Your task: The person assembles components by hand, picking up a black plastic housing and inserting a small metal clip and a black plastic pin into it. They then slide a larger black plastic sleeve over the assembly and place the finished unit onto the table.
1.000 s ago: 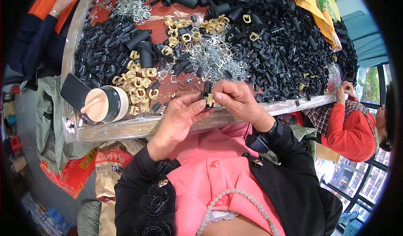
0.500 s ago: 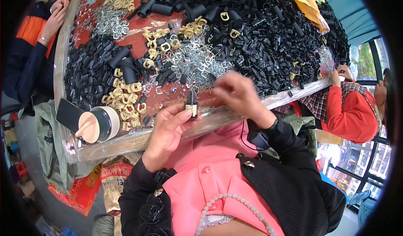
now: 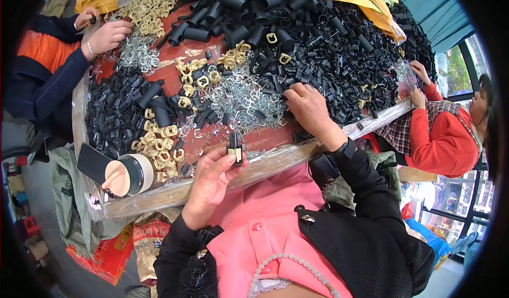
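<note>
Small black plastic piece with a brass-coloured square buckle on it (image 3: 234,150): pinched between thumb and fingertips of my left hand (image 3: 212,184), held upright just above the near table edge, at about 6 o'clock of the table. Left hand is closed on it, grip looks light, only the tips are on it.

My right hand (image 3: 307,107) lies palm down at 3 o'clock from the piece, fingers spread and curled into the heap of silver bent-wire clips (image 3: 241,99) where it meets the black parts. I cannot tell if it has a clip between the fingers; they are buried.

Outward: loose brass-coloured square buckles (image 3: 164,147) at 9 o'clock of the piece, big mound of black plastic tubes and clips (image 3: 323,43) from 12 to 2 o'clock, red-brown tabletop (image 3: 212,144) with a plastic-wrapped front rim. Round cream-and-black jar lying on its side (image 3: 127,173) at 8 o'clock, on the rim.

Other people: a co-worker's hand (image 3: 108,35) in a dark sleeve at 10 o'clock, on the wire clips there; a second co-worker in a red top (image 3: 445,139) at 3 o'clock.

Risks, my judgement: the fingertip pinch could let the piece drop off the edge into my lap. Wire clips tangle, so the right hand may lift a clump. The jar could roll off.
</note>
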`<state>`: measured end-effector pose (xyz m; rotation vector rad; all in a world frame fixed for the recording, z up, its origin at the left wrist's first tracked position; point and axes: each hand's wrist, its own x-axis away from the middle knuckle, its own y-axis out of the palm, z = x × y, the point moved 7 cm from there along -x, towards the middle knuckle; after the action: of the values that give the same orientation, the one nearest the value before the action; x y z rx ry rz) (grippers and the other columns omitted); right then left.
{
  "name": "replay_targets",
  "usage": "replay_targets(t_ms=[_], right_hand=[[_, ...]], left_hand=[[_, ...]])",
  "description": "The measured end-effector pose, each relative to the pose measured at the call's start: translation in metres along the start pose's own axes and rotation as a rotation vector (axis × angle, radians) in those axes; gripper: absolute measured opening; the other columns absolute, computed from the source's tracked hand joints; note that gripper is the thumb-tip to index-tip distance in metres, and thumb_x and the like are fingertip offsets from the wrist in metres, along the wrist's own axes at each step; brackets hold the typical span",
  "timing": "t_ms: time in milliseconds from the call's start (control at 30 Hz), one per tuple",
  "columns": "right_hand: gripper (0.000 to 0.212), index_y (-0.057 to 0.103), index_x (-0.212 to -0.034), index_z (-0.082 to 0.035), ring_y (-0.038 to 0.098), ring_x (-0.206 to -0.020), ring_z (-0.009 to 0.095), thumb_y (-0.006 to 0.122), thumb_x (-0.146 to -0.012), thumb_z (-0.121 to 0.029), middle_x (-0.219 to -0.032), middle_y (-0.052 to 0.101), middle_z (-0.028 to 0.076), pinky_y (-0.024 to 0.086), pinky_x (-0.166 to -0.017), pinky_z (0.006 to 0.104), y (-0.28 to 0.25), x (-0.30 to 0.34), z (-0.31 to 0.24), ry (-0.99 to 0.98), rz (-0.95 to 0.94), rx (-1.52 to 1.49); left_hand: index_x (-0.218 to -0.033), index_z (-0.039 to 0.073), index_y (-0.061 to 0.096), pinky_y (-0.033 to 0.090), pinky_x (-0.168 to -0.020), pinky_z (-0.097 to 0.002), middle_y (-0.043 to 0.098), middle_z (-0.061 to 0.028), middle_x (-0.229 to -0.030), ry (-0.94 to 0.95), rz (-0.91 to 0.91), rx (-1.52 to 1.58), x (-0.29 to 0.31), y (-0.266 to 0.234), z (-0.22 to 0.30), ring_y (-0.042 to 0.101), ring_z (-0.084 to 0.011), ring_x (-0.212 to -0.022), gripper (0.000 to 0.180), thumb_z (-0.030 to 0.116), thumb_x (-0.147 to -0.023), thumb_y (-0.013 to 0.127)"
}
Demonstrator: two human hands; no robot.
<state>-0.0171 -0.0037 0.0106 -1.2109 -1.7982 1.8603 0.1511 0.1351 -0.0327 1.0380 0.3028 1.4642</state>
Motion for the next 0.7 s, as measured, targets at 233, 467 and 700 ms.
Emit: replay_targets(t_ms=[233, 467, 700], right_hand=[[0.022, 0.053, -0.094, -0.003, 0.051, -0.063, 0.016, 0.058, -0.072, -0.005, -0.073, 0.051, 0.005, 0.042, -0.06, 0.0238, -0.004, 0.001, 0.013, 0.254, -0.03, -0.45], [0.022, 0.051, -0.099, 0.0, 0.049, -0.066, 0.005, 0.057, -0.078, -0.006, -0.077, 0.052, -0.001, 0.041, -0.063, 0.0171, 0.014, 0.011, -0.012, 0.594, -0.179, -1.467], [0.023, 0.051, -0.095, -0.001, 0.048, -0.064, 0.005, 0.061, -0.075, -0.005, -0.076, 0.051, -0.001, 0.041, -0.058, 0.0168, 0.008, 0.007, -0.073, 0.471, -0.198, -1.69]], left_hand=[[-0.098, -0.002, 0.051, 0.049, -0.07, -0.0253, 0.058, -0.0135, -0.092, 0.0, 0.024, 0.002, 0.0, 0.001, 0.0, 0.059, -0.0185, -0.081, 0.024, 0.01, -0.078, 0.054], [-0.098, -0.003, 0.051, 0.049, -0.07, -0.0245, 0.058, -0.0131, -0.092, 0.015, 0.001, 0.017, -0.006, 0.001, -0.001, 0.058, -0.0179, -0.082, 0.022, 0.009, -0.08, 0.053], [-0.099, 0.0, 0.054, 0.049, -0.07, -0.0235, 0.058, -0.0085, -0.092, 0.021, 0.006, 0.027, -0.012, 0.006, 0.001, 0.058, -0.0152, -0.081, 0.022, 0.01, -0.08, 0.055]])
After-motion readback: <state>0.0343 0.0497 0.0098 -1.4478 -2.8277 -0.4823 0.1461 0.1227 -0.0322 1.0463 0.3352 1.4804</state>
